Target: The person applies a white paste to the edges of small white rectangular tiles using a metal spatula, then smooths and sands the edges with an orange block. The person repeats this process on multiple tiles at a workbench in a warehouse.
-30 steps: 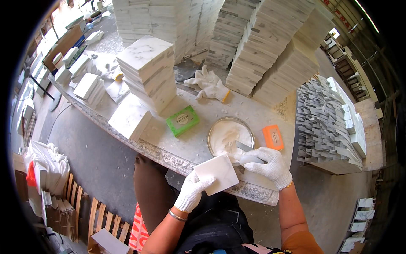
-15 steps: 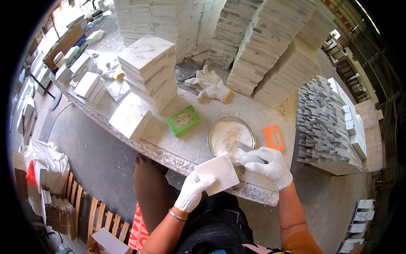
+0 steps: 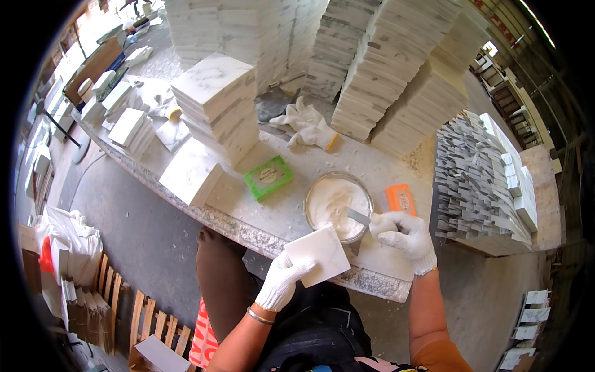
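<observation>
My left hand point(image 3: 282, 283), in a white knit glove, holds a square white marble tile point(image 3: 320, 255) by its near left corner, thumb on top. The tile is tilted in front of the bench edge. My right hand point(image 3: 406, 240), gloved too, is closed round the handle of a putty knife point(image 3: 358, 216); the fingers hide most of the handle. Its grey blade reaches over the near right rim of a round metal bowl point(image 3: 308, 209). White paste or powder point(image 3: 333, 197) fills much of the bowl. Just right of the bowl lies an orange box-shaped block point(image 3: 401, 199).
A green box-shaped block point(image 3: 268, 178) lies left of the bowl. Behind it are a spare white glove point(image 3: 305, 126) and tall stacks of marble tiles point(image 3: 378, 68). A shorter tile stack point(image 3: 217, 105) stands at the left. The bench's rough stone edge point(image 3: 235, 234) runs before me.
My right hand has shifted a little right and up with the putty knife, drawing its blade from the paste toward the bowl's right rim. The left hand and tile stay almost still.
</observation>
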Available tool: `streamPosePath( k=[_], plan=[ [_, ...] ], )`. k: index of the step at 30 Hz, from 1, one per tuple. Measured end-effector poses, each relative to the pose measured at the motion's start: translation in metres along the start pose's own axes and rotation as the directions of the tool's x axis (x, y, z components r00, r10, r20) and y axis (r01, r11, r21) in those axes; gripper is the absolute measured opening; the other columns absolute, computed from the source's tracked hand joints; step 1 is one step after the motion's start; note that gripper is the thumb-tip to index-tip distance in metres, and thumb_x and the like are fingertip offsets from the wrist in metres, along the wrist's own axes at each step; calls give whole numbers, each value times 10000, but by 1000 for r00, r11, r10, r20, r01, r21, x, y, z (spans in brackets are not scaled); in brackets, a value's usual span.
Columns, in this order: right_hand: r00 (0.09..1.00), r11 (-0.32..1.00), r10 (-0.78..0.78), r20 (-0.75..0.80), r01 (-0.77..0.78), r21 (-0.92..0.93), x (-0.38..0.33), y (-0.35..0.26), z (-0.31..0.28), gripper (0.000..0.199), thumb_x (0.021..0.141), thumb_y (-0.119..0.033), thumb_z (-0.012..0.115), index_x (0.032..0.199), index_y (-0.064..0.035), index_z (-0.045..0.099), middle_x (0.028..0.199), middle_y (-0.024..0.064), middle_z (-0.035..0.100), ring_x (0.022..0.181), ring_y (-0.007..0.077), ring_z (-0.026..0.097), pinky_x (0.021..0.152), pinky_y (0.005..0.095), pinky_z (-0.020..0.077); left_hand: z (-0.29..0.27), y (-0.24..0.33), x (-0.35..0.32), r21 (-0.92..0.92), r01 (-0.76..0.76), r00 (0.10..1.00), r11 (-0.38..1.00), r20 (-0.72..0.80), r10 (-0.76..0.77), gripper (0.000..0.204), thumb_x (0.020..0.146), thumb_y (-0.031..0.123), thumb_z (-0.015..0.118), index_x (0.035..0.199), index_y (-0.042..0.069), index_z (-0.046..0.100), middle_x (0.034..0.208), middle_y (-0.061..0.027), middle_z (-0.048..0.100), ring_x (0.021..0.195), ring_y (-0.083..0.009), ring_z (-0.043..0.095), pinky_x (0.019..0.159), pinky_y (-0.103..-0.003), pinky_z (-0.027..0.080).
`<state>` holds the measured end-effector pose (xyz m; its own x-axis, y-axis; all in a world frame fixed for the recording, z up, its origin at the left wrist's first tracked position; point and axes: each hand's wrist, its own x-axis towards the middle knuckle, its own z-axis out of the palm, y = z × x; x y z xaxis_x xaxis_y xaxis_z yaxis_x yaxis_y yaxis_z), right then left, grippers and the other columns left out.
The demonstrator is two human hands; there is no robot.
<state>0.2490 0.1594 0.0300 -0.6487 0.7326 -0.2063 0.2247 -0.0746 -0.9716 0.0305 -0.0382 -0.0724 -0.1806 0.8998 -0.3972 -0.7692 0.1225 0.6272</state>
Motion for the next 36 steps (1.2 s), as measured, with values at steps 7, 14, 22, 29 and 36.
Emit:
streamPosePath(
  k=[7, 14, 22, 29, 36],
  plan=[
    [918, 928, -335, -211, 284, -240, 45, 1, -35, 412, 863, -187, 834, 1203, -6, 688, 1045, 44, 719, 1006, 145, 667, 904, 324, 543, 2, 1, 2, -18, -11, 1000, 1000, 9, 11, 537, 909, 82, 755, 1398, -29, 562, 1262, -78, 694, 1125, -155, 660, 989, -311, 513],
    [954, 927, -229, -192, 153, -342, 99, 7, -31, 227, 880, -61, 768, 1082, -30, 670, 1103, 47, 731, 1048, 155, 684, 931, 318, 547, 3, 3, 0, -18, -17, 1000, 1000, 5, 17, 540, 906, 66, 747, 1401, -36, 556, 1277, -83, 686, 1145, -161, 653, 1012, -318, 503],
    [982, 919, -81, -174, 6, -395, 122, 38, -36, 302, 854, -17, 729, 1140, -56, 641, 1055, 60, 744, 1021, 198, 707, 912, 324, 552, 4, 2, 0, 14, -18, 1000, 1000, -12, 18, 546, 881, 97, 764, 1380, -29, 582, 1221, -73, 701, 1101, -166, 668, 971, -316, 520],
    [762, 388, -636, -122, 180, -904, 77, 17, -33, 345, 870, -156, 778, 1197, -83, 695, 1114, 105, 719, 938, 216, 696, 829, 317, 555, 2, 1, -1, 15, -28, 1000, 999, -9, 28, 540, 891, 96, 766, 1380, -29, 577, 1228, -73, 697, 1105, -158, 657, 981, -314, 507],
    [953, 704, -243, -183, 43, -709, 10, -4, 20, 320, 899, -217, 776, 1179, -66, 739, 972, 114, 741, 785, 184, 674, 724, 307, 547, 4, 2, -1, 26, -43, 999, 999, -8, 44, 538, 885, 109, 773, 1371, -20, 583, 1214, -59, 697, 1098, -155, 652, 973, -312, 501]
  ],
)
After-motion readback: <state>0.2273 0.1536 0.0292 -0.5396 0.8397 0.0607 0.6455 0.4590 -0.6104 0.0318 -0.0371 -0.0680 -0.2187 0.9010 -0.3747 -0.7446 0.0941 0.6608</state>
